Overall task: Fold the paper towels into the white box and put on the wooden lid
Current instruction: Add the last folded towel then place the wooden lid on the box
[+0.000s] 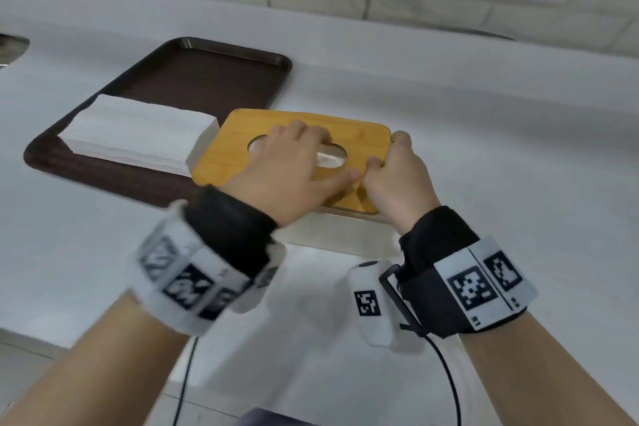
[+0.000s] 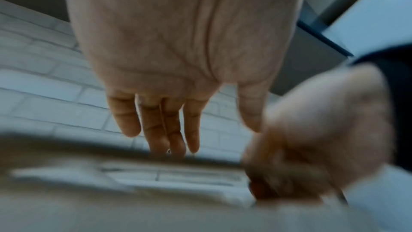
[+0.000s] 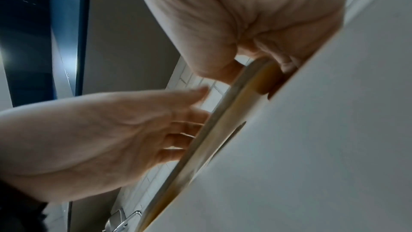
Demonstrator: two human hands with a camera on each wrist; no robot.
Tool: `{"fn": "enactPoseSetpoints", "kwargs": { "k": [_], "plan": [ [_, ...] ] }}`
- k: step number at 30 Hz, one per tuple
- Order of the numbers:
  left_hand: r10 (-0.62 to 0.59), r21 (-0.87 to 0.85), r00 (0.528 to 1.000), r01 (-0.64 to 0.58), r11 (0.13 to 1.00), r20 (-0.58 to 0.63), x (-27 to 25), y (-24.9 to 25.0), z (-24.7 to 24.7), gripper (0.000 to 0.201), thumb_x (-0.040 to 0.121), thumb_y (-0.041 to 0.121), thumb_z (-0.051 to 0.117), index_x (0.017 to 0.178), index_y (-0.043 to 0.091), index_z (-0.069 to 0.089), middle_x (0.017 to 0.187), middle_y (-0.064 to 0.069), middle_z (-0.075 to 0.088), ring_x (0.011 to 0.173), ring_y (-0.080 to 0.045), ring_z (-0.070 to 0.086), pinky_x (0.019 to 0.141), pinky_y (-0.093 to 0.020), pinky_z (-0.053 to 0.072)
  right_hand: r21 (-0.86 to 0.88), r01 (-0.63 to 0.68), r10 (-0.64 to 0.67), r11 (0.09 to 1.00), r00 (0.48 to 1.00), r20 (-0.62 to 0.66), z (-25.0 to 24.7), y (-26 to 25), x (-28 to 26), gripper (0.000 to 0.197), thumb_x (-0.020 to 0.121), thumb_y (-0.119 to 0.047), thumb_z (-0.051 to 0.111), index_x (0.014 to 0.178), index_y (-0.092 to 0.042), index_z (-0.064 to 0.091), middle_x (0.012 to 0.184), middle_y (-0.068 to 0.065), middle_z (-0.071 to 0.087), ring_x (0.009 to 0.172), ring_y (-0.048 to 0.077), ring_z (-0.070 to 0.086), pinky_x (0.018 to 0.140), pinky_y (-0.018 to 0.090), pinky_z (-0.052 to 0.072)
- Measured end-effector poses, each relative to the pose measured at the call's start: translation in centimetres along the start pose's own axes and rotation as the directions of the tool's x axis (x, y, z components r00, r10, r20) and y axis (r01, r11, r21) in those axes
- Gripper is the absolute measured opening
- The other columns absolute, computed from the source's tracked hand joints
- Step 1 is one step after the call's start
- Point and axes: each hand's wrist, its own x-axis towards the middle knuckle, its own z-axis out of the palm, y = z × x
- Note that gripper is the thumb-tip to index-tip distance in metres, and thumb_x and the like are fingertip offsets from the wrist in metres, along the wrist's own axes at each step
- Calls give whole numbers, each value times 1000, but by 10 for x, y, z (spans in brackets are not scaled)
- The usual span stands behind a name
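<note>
At the centre of the head view, a wooden lid with an oval slot lies tilted over a white box, its near edge raised, not yet seated. The box stands on a pale tabletop, just right of a dark tray in the left half of the frame. A thick stack of paper towels sits on the tray, so most towels look unfolded and not yet in the box; some white paper shows through the slot.

Likely risk: the lid may go on crooked and jam on the rim, because only one end is gripped. It could also slip from that grip and knock the box along the tabletop. Paper under the slot might get pinched or pushed down as the lid settles.

The left hand lies flat on the lid, fingers straight and spread, reaching across the slot, pressing rather than gripping. The right hand curls around the lid's right end, thumb on top and fingers under the edge, as the right wrist view confirms. The left wrist view is blurred but shows straight fingers.
</note>
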Motion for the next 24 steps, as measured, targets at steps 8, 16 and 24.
{"fn": "enactPoseSetpoints", "kwargs": {
  "k": [8, 16, 24],
  "plan": [
    [-242, 312, 924, 145, 939, 297, 19, -59, -51, 148, 29, 56, 83, 141, 46, -12, 153, 13, -13, 143, -27, 0, 112, -52, 19, -123, -8, 16, 992, 998, 60, 2, -5, -4, 49, 89, 7, 37, 137, -3, 28, 130, 17, 26, 57, 10, 38, 40, -1, 34],
    [-126, 342, 890, -36, 939, 439, 44, -66, -47, 157, 14, 66, 72, 144, 37, -11, 151, 16, 0, 140, -24, 3, 113, -52, 23, -531, 138, -95, 836, 990, 107, 3, -2, -11, 24, 91, -5, 38, 113, -5, 47, 129, 15, 32, 109, 26, 39, 87, 25, 33],
    [-44, 364, 916, -114, 924, 399, 41, -62, -32, 141, 36, 58, 83, 142, 38, -8, 143, 15, 8, 130, -24, 16, 97, -49, 44, -536, 176, 17, 825, 942, 335, -35, 10, -11, 96, 64, -64, 66, 135, -16, 23, 143, -2, 18, 131, 19, 20, 108, 34, 25]
  ]
}}
